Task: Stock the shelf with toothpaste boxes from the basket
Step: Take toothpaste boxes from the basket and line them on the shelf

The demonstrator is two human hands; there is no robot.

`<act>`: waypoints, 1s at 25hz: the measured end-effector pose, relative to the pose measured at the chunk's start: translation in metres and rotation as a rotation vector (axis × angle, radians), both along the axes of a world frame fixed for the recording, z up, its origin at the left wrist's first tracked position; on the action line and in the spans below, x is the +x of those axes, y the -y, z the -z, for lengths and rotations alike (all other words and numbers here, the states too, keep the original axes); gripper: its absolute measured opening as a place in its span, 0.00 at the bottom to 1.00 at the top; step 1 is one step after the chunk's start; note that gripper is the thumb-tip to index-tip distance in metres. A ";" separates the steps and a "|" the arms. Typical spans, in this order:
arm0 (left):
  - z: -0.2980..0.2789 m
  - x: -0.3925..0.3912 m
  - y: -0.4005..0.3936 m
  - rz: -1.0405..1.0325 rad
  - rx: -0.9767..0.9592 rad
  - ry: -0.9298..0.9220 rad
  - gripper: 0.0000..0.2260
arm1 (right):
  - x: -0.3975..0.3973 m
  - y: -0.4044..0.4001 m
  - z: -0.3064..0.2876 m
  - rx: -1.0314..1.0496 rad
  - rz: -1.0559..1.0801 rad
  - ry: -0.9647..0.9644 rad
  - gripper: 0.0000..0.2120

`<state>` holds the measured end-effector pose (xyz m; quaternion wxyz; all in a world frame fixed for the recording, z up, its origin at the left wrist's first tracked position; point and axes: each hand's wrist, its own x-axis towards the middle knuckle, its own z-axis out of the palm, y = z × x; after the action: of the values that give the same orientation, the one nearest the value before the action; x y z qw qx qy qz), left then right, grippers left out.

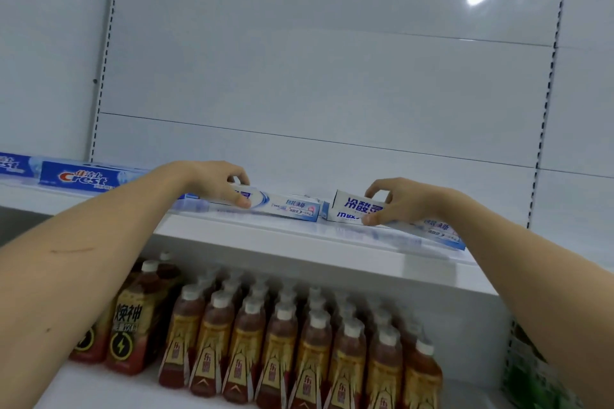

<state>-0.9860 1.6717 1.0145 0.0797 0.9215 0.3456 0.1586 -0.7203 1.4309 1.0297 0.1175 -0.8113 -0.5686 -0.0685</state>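
On the white shelf (252, 239) lie white-and-blue toothpaste boxes. My left hand (216, 181) grips one long box (289, 207) near its left end, thumb on the front face, fingers over the top. My right hand (395, 202) pinches the top box (355, 202) of a small stack of two, whose right ends (438, 231) run off under my wrist. Two blue Crest boxes (83, 178) stand further left on the same shelf. The basket is out of view.
Behind the boxes rises the white back panel (315, 60) with slotted uprights at both sides. Below the shelf stand rows of brown drink bottles (299, 349) with white caps. Green packaging (531, 372) shows at the lower right.
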 end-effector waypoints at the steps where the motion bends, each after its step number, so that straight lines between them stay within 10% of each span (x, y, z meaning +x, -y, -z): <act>1: -0.001 0.003 -0.002 -0.024 0.010 -0.048 0.22 | 0.006 -0.006 0.003 -0.028 -0.009 0.012 0.27; 14: -0.016 0.016 0.031 -0.068 -0.005 -0.036 0.29 | 0.004 -0.030 0.002 0.077 -0.003 0.012 0.23; 25: 0.017 0.011 0.104 0.169 -0.302 0.642 0.23 | -0.098 0.007 0.039 0.493 -0.184 -0.595 0.21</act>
<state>-0.9748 1.5678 0.9975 0.3320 0.8279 0.2452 0.3797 -0.8187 1.4236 0.9907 0.4741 -0.6888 -0.5464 0.0461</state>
